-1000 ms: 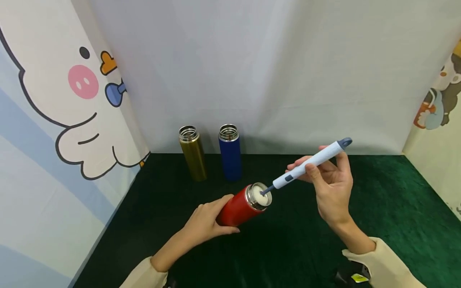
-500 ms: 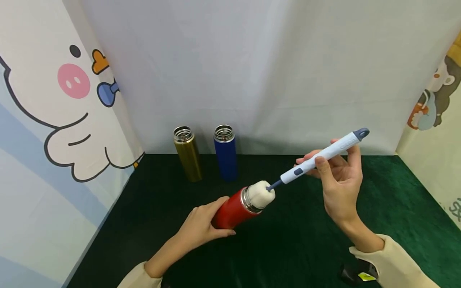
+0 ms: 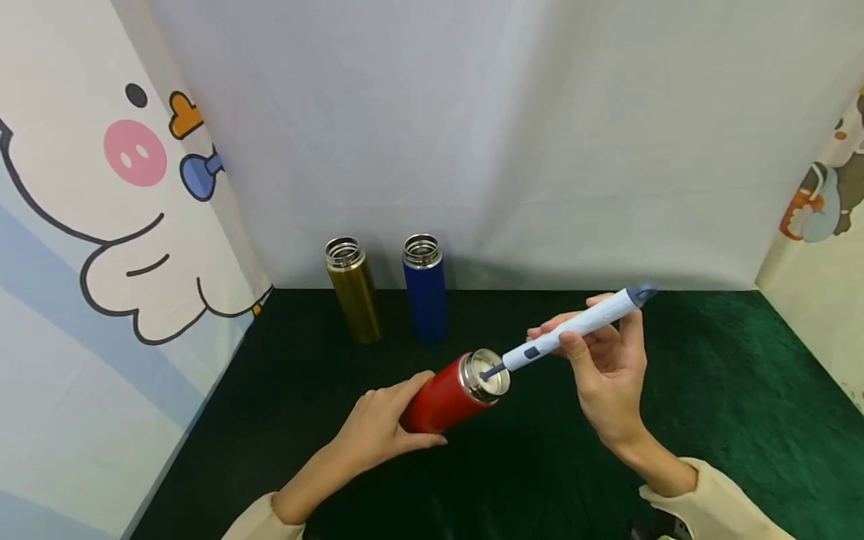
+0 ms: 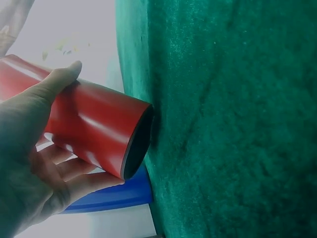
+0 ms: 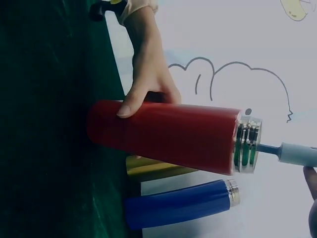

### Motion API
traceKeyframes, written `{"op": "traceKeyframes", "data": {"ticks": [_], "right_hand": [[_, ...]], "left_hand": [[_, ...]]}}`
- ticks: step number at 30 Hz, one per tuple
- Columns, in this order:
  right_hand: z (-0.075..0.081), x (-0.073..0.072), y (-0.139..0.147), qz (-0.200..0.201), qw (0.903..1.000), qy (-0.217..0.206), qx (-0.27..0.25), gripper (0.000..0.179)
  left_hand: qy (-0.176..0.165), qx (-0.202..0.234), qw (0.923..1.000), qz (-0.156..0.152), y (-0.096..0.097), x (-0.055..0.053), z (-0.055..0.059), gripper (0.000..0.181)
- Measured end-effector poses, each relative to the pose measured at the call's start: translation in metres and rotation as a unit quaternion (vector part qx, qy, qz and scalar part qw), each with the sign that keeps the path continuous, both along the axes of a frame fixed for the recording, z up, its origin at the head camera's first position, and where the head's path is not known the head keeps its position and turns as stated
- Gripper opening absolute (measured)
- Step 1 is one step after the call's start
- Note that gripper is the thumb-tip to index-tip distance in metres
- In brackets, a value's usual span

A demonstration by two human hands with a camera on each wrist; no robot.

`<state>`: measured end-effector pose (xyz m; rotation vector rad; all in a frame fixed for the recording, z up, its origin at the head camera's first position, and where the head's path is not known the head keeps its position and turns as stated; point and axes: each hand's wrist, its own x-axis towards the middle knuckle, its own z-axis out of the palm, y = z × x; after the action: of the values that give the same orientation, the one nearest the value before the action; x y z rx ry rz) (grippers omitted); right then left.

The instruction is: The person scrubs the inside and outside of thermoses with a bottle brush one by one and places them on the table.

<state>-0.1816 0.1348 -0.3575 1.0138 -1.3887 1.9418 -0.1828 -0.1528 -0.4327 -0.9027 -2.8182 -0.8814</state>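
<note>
My left hand grips a lidless red bottle, which leans with its steel mouth up toward the right. In the left wrist view, the dark base of the red bottle shows, with the thumb and fingers wrapped around its side. My right hand pinches the pale blue handle of a bottle brush between thumb and fingers. The brush's thin dark stem enters the bottle mouth, where a white sponge head sits inside. Most of the sponge is hidden by the bottle.
Two more lidless bottles, one gold and one blue, stand upright at the back of the green cloth. A white curtain hangs behind them. Cartoon-printed cloth borders the left side.
The sponge head came partly out of the bottle mouth half a second ago; now it is back inside. My right hand has moved left and down with the brush. The left hand keeps its grip.
</note>
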Motion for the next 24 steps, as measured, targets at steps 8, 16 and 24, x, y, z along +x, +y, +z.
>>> {"op": "traceKeyframes", "data": {"ticks": [8, 16, 24], "right_hand": [[-0.035, 0.008, -0.015, -0.08, 0.9792, -0.097, 0.159, 0.036], [-0.012, 0.001, -0.007, -0.021, 0.9941, -0.074, 0.077, 0.048], [0.021, 0.003, 0.009, 0.01, 0.9998, -0.015, -0.006, 0.043]], "left_hand": [[-0.014, 0.014, 0.9997, 0.016, -0.003, 0.001, -0.001, 0.073], [-0.008, 0.021, 0.9996, 0.015, -0.002, 0.001, -0.003, 0.073], [-0.013, 0.016, 0.9998, -0.002, -0.004, 0.004, -0.004, 0.073]]}}
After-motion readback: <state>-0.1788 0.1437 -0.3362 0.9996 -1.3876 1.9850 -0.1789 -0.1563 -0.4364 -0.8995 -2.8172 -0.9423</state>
